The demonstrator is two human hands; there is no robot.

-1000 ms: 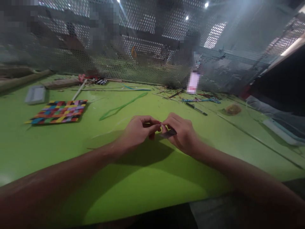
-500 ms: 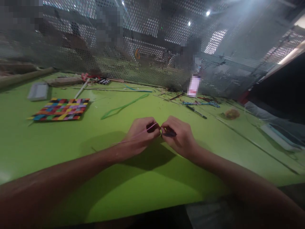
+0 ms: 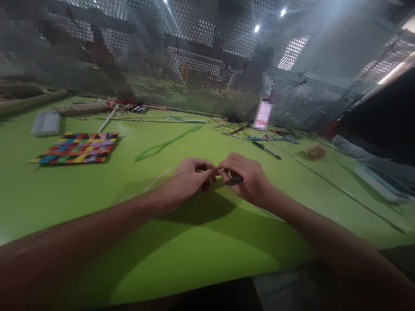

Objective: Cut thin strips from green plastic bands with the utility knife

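Left hand (image 3: 189,181) pinched a pale strip (image 3: 155,180) trailing toward 8 o'clock; right hand (image 3: 251,179) clasped a flat dark piece (image 3: 234,181). Earlier the strip crossed the knuckles.

Smooth green table top (image 3: 201,250) with a soft sheen, matt grey perforated metal screen (image 3: 207,86), woven mat (image 3: 76,147) of flat, plastic-looking coloured bands, thin pale strip (image 3: 155,180) smooth and limp, small dark piece (image 3: 234,180) dull
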